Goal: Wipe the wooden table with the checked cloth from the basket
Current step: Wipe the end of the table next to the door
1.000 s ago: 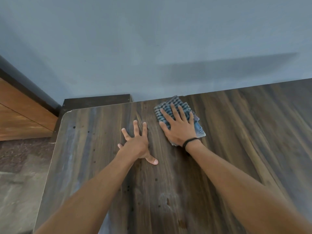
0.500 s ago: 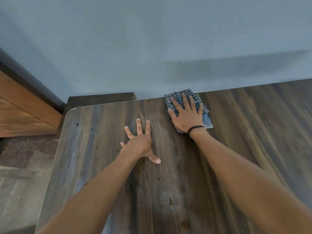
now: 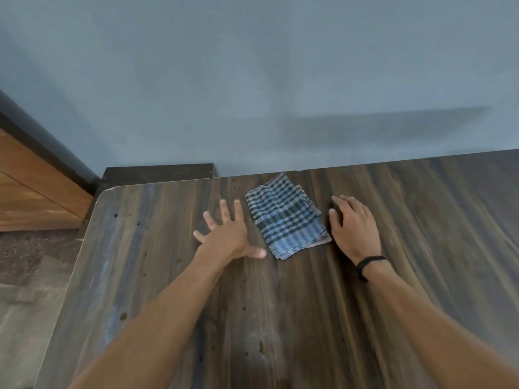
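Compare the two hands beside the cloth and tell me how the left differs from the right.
The left hand lies left of the checked cloth, its fingers spread wide and flat. The right hand lies right of the cloth, its fingers together and loosely bent. The right wrist wears a black band; the left wrist is bare. Shared: both are palm down over the wooden table, and neither holds the cloth.

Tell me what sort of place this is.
Likely a plain room in a home, not certain: a wooden table against a bare blue-grey wall, a checked cloth on it, mottled floor at left.
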Action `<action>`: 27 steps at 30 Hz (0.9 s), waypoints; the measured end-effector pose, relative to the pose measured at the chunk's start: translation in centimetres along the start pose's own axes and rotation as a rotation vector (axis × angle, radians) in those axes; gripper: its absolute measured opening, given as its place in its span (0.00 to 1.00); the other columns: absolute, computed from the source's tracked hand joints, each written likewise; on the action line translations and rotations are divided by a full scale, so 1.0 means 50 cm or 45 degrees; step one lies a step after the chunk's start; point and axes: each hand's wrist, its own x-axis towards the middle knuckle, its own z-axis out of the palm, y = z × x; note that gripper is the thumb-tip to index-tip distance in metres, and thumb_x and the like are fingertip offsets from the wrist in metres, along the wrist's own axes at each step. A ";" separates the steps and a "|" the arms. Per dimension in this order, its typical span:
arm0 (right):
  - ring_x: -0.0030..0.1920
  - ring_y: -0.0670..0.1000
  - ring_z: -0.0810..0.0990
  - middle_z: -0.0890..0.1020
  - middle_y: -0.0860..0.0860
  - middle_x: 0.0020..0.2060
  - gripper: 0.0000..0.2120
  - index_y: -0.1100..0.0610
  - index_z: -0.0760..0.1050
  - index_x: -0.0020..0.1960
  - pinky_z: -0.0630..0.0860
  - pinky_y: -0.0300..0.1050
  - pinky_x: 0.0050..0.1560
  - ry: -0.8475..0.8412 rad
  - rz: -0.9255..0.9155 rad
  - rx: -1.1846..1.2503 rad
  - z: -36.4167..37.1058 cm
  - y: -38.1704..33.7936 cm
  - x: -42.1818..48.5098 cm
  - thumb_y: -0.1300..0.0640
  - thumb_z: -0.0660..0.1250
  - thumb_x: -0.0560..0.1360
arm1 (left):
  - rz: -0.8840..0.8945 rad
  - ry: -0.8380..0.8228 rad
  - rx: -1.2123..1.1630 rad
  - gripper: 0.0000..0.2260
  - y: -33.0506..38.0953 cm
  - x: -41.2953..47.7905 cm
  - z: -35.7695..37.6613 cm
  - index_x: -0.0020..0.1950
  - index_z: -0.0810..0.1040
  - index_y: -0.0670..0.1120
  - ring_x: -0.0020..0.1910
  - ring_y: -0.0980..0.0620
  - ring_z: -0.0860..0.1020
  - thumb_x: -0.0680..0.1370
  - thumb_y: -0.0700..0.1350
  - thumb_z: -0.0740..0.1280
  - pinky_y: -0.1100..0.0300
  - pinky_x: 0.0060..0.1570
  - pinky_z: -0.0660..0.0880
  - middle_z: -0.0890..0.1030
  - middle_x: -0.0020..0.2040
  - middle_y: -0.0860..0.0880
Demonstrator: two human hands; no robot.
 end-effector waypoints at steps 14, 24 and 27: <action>0.81 0.50 0.48 0.54 0.46 0.81 0.26 0.44 0.52 0.81 0.46 0.53 0.80 -0.285 -0.105 -0.285 0.006 0.057 0.009 0.39 0.45 0.84 | 0.347 0.565 -0.067 0.42 0.130 0.125 0.087 0.81 0.38 0.55 0.77 0.51 0.29 0.75 0.76 0.45 0.38 0.76 0.35 0.33 0.80 0.56; 0.81 0.51 0.45 0.51 0.45 0.81 0.28 0.40 0.49 0.81 0.44 0.53 0.80 -0.331 -0.134 -0.277 0.002 0.058 0.008 0.35 0.43 0.83 | 0.320 0.237 0.176 0.38 0.093 0.106 0.011 0.81 0.37 0.54 0.80 0.43 0.36 0.81 0.67 0.54 0.35 0.76 0.41 0.33 0.80 0.51; 0.81 0.52 0.41 0.45 0.45 0.81 0.28 0.37 0.43 0.80 0.42 0.56 0.80 -0.361 -0.149 -0.318 0.004 0.059 0.010 0.33 0.40 0.82 | 0.330 0.129 0.189 0.40 0.057 0.090 0.014 0.81 0.38 0.54 0.79 0.44 0.35 0.80 0.65 0.58 0.35 0.75 0.41 0.32 0.80 0.53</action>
